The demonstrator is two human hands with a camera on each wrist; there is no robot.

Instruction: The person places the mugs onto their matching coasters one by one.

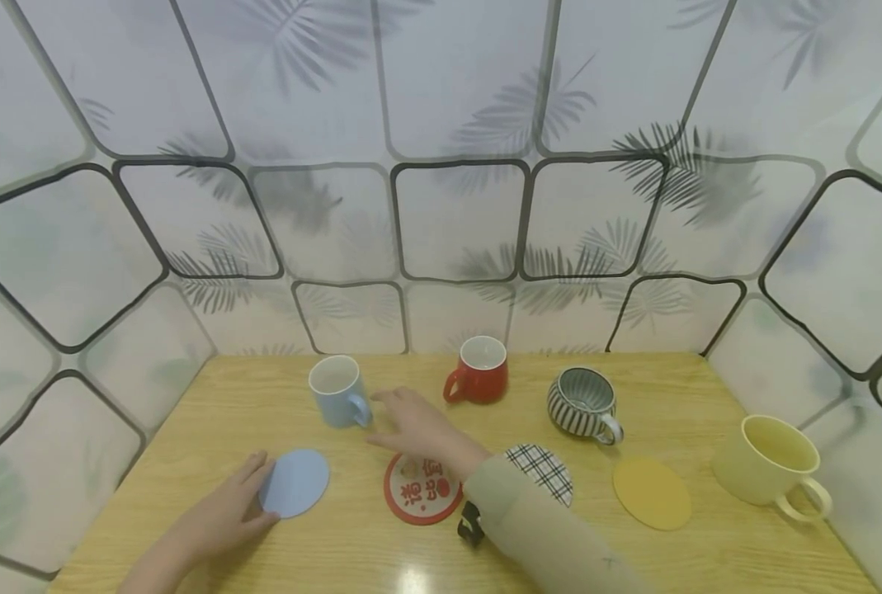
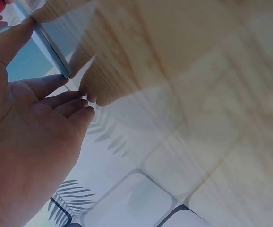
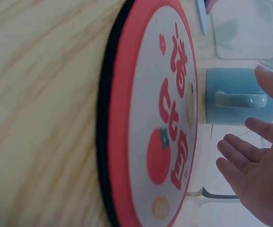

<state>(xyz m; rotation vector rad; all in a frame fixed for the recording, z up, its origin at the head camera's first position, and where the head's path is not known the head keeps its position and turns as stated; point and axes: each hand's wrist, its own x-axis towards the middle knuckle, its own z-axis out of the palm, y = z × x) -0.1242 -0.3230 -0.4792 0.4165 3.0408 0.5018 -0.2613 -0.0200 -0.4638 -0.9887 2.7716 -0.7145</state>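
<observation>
A round light-blue coaster (image 1: 295, 483) lies on the table at the left. My left hand (image 1: 227, 510) holds its left rim between thumb and fingers; in the left wrist view the thumb (image 2: 13, 40) and forefinger meet the coaster's edge (image 2: 51, 52). Behind it stands an upright light-blue mug (image 1: 338, 394), its handle turned right. My right hand (image 1: 420, 429) reaches toward that handle with spread fingers, holding nothing. In the right wrist view the fingers are just short of the blue mug (image 3: 238, 97). Below this hand lies a red-rimmed coaster (image 1: 422, 516) with red lettering, partly hidden.
Farther back stand a red mug (image 1: 483, 375) and a striped cup (image 1: 582, 404). A yellow mug (image 1: 763, 466) is at the far right, near a yellow coaster (image 1: 652, 492). The right sleeve partly covers a checked coaster (image 1: 544, 470). Patterned cloth walls (image 1: 455, 223) enclose the table.
</observation>
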